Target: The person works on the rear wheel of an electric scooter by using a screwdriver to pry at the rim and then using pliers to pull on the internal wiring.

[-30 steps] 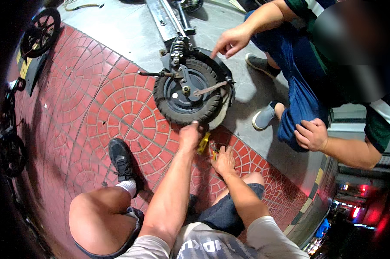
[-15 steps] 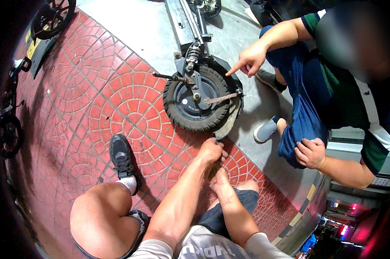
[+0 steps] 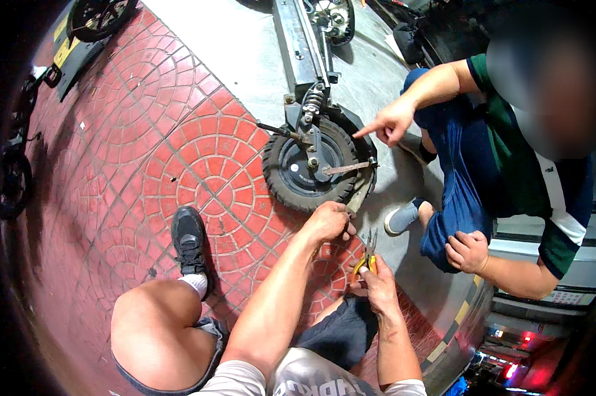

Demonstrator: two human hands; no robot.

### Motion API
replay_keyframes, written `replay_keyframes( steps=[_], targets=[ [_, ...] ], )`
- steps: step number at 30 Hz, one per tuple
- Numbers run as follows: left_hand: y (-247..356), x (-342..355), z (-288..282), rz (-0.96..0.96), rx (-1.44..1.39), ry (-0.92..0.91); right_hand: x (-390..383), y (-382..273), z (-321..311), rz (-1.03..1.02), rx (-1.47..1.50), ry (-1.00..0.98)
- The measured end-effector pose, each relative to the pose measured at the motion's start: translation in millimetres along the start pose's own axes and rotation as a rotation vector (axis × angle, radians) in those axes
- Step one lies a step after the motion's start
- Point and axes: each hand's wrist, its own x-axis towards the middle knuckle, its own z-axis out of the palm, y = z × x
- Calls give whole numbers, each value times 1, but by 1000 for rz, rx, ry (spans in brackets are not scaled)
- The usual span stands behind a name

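Observation:
An electric scooter lies on its side, its rear wheel (image 3: 284, 191) with a knobby tyre before me. My left hand (image 3: 327, 221) is just below the tyre, by the lower end of the mudguard (image 3: 365, 188). Its fingers are curled, and I cannot make out what, if anything, is in them. In my right hand (image 3: 379, 285) is a pair of needle-nose pliers (image 3: 371, 253) with yellow handles. The pliers' jaws point away from me, slightly apart. A rusty flat bar (image 3: 347, 168) runs from near the hub to the mudguard.
Across the wheel on the right, a person in blue shorts (image 3: 453, 171) crouches, one finger (image 3: 370, 129) pointing at the tyre. The scooter's long deck (image 3: 300, 49) stretches away from me. Another wheel (image 3: 100, 16) is at the upper left. Red patterned tiles (image 3: 205, 152) meet grey concrete.
My hands, close together before, are now apart. My right hand has moved right, and the pliers now show in it. The scooter appears lower and further right in view.

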Motion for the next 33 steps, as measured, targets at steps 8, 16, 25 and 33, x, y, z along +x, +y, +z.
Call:
replay_keyframes(
  steps=[8, 16, 25, 33],
  targets=[
    [-21, -3, 4, -112, -365, 77, 22, -32, 7, -271, -776, 99],
    [-29, 5, 1, -38, -306, 161, 39, -56, 20, -304, -1104, 113],
    [-41, 13, -4, -2, -338, 255, 49, -67, 35, -308, -1218, 147],
    [-44, 12, -14, -18, -406, 258, 49, -68, 40, -369, -1154, 61]
  ],
)
